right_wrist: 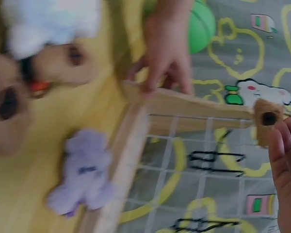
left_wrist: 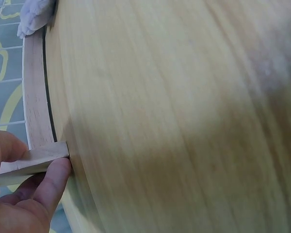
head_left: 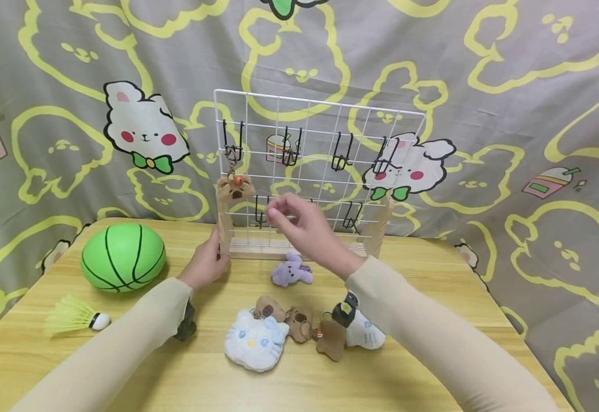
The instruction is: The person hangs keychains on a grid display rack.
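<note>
My left hand grips the wooden side post of a white wire grid rack. In the left wrist view, its thumb and fingers pinch the wooden foot. Before the rack's lower left part is my right hand, fingers loosely bent and nothing visible between them. A brown plush keychain with an orange bell hangs from the upper left black hook. The right wrist view shows that plush close by the right fingertips; contact is unclear. On the table below lies a purple plush.
Several black hooks hang on the grid. Nearer on the table lie a white cat-face plush, brown plushes and another white plush. A green ball and a yellow shuttlecock are at the left. A patterned curtain hangs behind.
</note>
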A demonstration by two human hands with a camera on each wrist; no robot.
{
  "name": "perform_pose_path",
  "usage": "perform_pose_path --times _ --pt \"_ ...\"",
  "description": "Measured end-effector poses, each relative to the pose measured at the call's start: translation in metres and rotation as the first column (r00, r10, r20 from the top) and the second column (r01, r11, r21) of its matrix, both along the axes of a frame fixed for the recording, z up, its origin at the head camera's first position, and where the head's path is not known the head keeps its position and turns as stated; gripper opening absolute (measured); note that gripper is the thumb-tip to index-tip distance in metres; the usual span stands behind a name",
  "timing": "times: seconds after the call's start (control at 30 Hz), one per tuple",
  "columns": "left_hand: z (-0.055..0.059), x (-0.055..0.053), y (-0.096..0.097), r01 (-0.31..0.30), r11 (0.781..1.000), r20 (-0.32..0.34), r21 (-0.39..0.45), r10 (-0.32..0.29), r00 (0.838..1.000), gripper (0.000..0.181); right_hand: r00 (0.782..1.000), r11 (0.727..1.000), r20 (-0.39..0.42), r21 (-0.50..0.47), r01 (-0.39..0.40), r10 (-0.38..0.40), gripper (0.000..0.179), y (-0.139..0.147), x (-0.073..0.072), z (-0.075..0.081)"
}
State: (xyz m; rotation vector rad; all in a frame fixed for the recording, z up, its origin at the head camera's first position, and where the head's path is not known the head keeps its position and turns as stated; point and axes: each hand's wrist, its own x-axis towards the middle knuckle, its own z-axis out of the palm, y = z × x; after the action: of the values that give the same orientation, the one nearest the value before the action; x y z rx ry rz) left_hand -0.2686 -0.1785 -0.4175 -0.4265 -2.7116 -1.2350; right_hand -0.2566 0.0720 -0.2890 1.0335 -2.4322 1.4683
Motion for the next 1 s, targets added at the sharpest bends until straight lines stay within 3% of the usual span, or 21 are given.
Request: perform_pose_path --times 0.13,0.27,0.57,0.73,0.83,1.0 --pt "0.000 0.000 -0.001 0.001 1.000 0.018 0.005 -0.001 1.000 0.079 0.998 0.989 0.022 0.137 -0.063 0.060 0.017 0.012 0.006 -0.025" --pt "-0.001 0.000 -0.002 -0.007 1.000 0.027 0.001 0.007 1.000 0.079 0.989 0.950 0.083 0.275 -0.144 0.126 0.017 0.013 0.008 -0.050" --pt "0.000 0.000 0.001 -0.005 1.000 0.007 0.003 0.005 1.000 0.076 0.931 0.831 0.275 0.437 -0.343 0.239 0.027 -0.002 0.014 -0.088" --pt "0.000 0.000 0.001 -0.004 1.000 -0.006 -0.001 0.004 1.000 0.073 0.917 0.745 0.297 0.540 -0.391 0.267 0.023 -0.002 0.015 -0.101" --pt "0.001 0.000 0.001 -0.005 1.000 0.001 -0.004 0.005 1.000 0.076 0.917 0.737 0.306 0.552 -0.390 0.257 0.019 0.001 0.014 -0.103" --pt "0.001 0.000 -0.001 -0.009 1.000 0.000 -0.014 0.009 1.000 0.076 0.924 0.767 0.310 0.529 -0.363 0.224 0.012 0.006 0.011 -0.102"
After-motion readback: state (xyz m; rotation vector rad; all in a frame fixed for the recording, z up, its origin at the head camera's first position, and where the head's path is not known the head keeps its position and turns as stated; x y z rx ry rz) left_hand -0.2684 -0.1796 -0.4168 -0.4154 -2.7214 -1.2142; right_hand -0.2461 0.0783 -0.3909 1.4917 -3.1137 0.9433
